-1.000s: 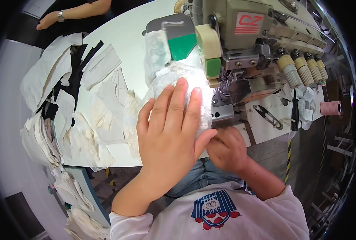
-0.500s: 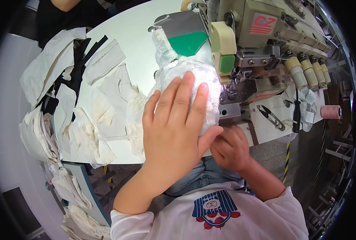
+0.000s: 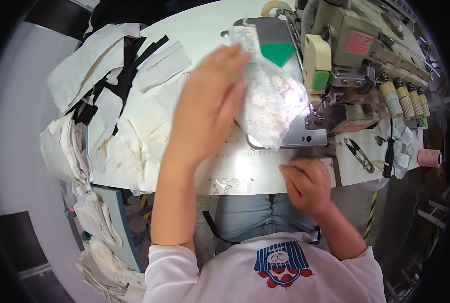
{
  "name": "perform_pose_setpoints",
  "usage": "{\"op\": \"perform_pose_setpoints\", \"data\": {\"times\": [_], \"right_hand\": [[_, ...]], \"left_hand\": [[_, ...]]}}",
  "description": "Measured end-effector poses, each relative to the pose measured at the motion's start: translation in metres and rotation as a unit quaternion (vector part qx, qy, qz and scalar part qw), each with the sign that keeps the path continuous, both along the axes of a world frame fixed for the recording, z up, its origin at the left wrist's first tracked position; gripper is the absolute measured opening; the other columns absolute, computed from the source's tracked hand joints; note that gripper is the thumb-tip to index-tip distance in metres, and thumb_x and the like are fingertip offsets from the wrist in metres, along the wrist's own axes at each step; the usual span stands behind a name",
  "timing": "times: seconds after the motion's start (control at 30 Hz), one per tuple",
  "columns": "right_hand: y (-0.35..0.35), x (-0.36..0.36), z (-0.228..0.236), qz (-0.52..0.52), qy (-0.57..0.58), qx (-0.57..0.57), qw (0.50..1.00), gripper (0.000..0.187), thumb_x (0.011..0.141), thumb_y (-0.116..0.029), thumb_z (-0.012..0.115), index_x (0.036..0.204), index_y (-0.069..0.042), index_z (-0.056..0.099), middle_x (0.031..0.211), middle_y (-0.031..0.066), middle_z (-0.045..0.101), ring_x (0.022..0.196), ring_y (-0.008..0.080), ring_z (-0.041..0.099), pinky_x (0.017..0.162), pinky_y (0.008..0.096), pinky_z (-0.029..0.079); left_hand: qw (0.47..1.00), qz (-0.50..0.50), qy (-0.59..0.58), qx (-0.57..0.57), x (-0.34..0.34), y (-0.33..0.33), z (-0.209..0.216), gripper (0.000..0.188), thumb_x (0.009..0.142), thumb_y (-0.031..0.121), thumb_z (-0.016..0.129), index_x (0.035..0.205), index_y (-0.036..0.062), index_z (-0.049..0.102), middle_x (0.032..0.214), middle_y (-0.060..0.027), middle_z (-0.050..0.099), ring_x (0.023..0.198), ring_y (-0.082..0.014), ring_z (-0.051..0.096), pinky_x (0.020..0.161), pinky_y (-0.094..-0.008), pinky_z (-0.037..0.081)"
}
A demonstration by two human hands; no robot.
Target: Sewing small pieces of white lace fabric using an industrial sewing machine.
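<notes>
A white lace piece (image 3: 273,96), with a narrow strip at its far end, lies over the metal plate of an overlock sewing machine (image 3: 354,55). Its right edge is close to the presser area. My left hand (image 3: 205,101), smeared by motion, is at the lace's left side. Its fingers are stretched out and the thumb stands apart; fingertips overlap the narrow part of the lace, but contact is unclear. Close to the table's front edge, my right hand (image 3: 308,184) has its fingers curled in. Whatever it may hold is hidden.
Small thread snips (image 3: 359,155), a black-handled screwdriver (image 3: 389,151) and a pink thread spool (image 3: 429,158) are at the right. White and black fabric pieces (image 3: 91,68) pile up at the left. A green patch (image 3: 278,54) is on the machine plate.
My left hand has lifted off the middle of the lace and moved left, uncovering it. My right hand has come apart from the left and stays curled. The whole view has shifted.
</notes>
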State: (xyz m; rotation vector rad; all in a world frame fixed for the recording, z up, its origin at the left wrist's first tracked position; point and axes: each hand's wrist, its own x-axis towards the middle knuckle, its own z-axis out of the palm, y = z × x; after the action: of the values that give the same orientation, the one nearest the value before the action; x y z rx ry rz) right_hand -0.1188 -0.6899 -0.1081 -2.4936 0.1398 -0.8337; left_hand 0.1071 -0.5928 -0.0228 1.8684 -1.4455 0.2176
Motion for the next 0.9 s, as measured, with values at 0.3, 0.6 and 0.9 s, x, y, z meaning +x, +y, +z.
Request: {"op": "perform_pose_setpoints", "data": {"times": [0.3,0.6,0.9], "right_hand": [[-0.001,-0.001,-0.002,0.0,-0.004,0.01,1.0,0.026,0.067,-0.002,0.068,0.092,-0.008,0.069,0.089,0.0055,0.06,0.073,0.0236,0.056,0.066,0.0354,0.045],[0.003,-0.001,0.0,-0.01,0.009,0.033,0.999,0.021,0.071,-0.003,0.068,0.091,-0.007,0.069,0.088,0.0065,0.06,0.077,0.0258,0.057,0.068,0.0364,0.046],[0.006,0.001,0.004,-0.014,0.0,0.029,0.999,0.018,0.072,-0.002,0.069,0.089,-0.006,0.068,0.085,0.0067,0.06,0.076,0.0256,0.057,0.067,0.0356,0.045]], "left_hand": [[0.972,0.221,0.006,0.083,0.007,0.115,0.02,0.026,0.085,0.003,0.062,0.111,0.0073,0.065,0.116,-0.0081,0.064,0.11,-0.0242,0.058,0.097,-0.0343,0.042],[0.97,0.173,0.065,0.158,-0.044,0.127,-0.025,0.021,0.076,0.006,0.068,0.098,0.0069,0.066,0.104,-0.0087,0.065,0.097,-0.0308,0.059,0.086,-0.0386,0.047],[0.885,0.437,-0.045,0.157,-0.008,0.205,-0.025,0.032,0.076,0.016,0.073,0.103,0.0033,0.063,0.104,-0.0145,0.064,0.099,-0.0344,0.06,0.086,-0.0398,0.047]]}}
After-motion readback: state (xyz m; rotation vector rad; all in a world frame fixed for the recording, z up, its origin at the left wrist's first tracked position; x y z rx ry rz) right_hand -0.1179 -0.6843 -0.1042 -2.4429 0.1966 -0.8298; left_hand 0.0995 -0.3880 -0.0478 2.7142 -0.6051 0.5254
